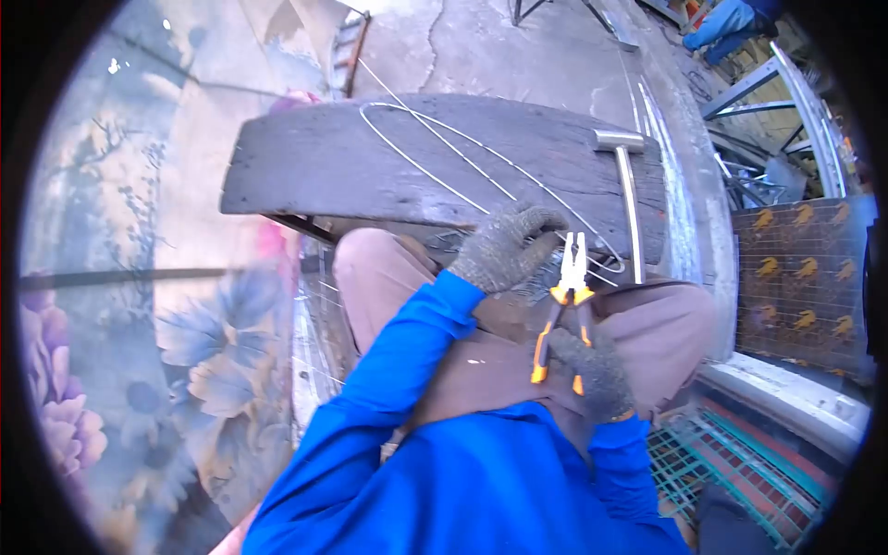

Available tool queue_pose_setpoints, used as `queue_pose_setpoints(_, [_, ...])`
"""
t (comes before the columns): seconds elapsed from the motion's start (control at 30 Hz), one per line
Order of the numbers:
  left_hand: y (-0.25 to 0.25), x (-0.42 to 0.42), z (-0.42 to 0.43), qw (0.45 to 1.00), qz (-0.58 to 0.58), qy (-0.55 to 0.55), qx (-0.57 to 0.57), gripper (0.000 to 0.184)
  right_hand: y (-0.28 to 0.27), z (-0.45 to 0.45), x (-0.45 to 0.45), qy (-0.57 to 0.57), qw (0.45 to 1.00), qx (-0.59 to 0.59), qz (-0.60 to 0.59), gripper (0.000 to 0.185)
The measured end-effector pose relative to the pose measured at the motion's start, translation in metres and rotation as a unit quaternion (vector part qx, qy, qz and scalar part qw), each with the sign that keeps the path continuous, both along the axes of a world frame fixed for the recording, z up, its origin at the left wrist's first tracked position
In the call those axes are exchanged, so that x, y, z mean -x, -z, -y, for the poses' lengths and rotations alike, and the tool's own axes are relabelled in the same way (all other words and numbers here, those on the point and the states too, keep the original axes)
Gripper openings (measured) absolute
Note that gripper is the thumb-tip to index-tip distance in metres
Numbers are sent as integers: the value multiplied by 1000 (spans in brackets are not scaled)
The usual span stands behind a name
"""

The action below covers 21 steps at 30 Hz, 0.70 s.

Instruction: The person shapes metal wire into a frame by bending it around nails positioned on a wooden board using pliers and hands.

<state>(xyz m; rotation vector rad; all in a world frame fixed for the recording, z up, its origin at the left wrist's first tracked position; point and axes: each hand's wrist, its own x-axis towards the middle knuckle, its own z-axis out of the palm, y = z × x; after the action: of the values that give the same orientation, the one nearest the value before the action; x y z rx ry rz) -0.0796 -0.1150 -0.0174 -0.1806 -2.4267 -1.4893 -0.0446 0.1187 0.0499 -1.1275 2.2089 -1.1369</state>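
Note:
My left hand, in a dark grey knit glove, is closed around a bent metal wire at the near edge of a dark wooden bench. The wire makes a long loop across the bench top, and one end reaches past the far edge. My right hand, gloved too, grips combination pliers with orange and black handles. Their jaws point away from me, close beside the left fingertips and the wire; whether they touch the wire I cannot tell. A metal hammer lies on the bench's right side.
A patterned floral sheet hangs or lies along the left. To the right stand a metal frame and a brown printed panel. Green wire mesh lies low at right. Another person's blue-clothed leg shows at top right.

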Motion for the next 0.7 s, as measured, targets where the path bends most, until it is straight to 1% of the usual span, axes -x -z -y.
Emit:
queue_pose_setpoints(0.03, [-4,-6,1,994,85,12,-69,24,9,2,-5,143,960,26,238,25])
queue_pose_setpoints(0.07, [-8,-11,2,975,168,20,-141,27,8,11,-3,144,958,41,244,25])
queue_pose_setpoints(0.1, [-16,-18,4,976,171,22,-130,27,0,19,5,90,994,-10,65,28])
queue_pose_setpoints(0.13, [-24,-24,4,951,227,74,-196,33,-4,23,13,35,990,-65,-120,30])
queue_pose_setpoints(0.17, [-30,-32,4,915,281,123,-261,39,13,24,16,18,987,-91,-129,34])
queue_pose_setpoints(0.2, [-32,-42,5,899,315,140,-272,50,12,33,16,20,988,-84,-130,34])
queue_pose_setpoints(0.27, [-6,-59,-4,854,280,92,-429,51,4,59,11,116,989,-86,-33,51])
queue_pose_setpoints(0.3, [-6,-59,-1,822,314,61,-470,46,-13,63,21,40,998,-54,-1,53])
queue_pose_setpoints(0.33, [-4,-62,6,826,314,58,-464,46,-32,66,35,39,998,-46,-2,53])
queue_pose_setpoints(0.4, [-5,-67,21,727,399,-64,-555,41,-58,72,65,-86,978,-172,77,56])
queue_pose_setpoints(0.43, [-8,-69,24,741,324,-37,-587,45,-43,71,79,-41,973,-217,63,61])
queue_pose_setpoints(0.47, [-13,-71,25,745,323,-39,-583,45,-29,70,91,-42,974,-211,63,61])
queue_pose_setpoints(0.5, [-18,-74,26,714,293,-47,-634,48,-15,68,103,13,975,-216,-39,58])
queue_pose_setpoints(0.53, [-22,-76,26,680,263,-52,-682,51,0,65,112,70,963,-219,-141,55])
queue_pose_setpoints(0.57, [-10,-80,32,653,247,-35,-715,58,23,61,119,74,964,-215,-140,55])
queue_pose_setpoints(0.6, [-9,-83,30,655,250,-34,-712,58,49,58,123,73,951,-196,-229,55])
queue_pose_setpoints(0.63, [-10,-87,28,635,272,-58,-720,57,62,57,126,71,930,-175,-314,54])
queue_pose_setpoints(0.67, [-9,-92,26,614,293,-84,-728,57,61,59,127,74,932,-173,-311,54])
queue_pose_setpoints(0.7, [10,-94,27,570,284,-29,-771,60,57,63,130,79,943,-183,-266,53])
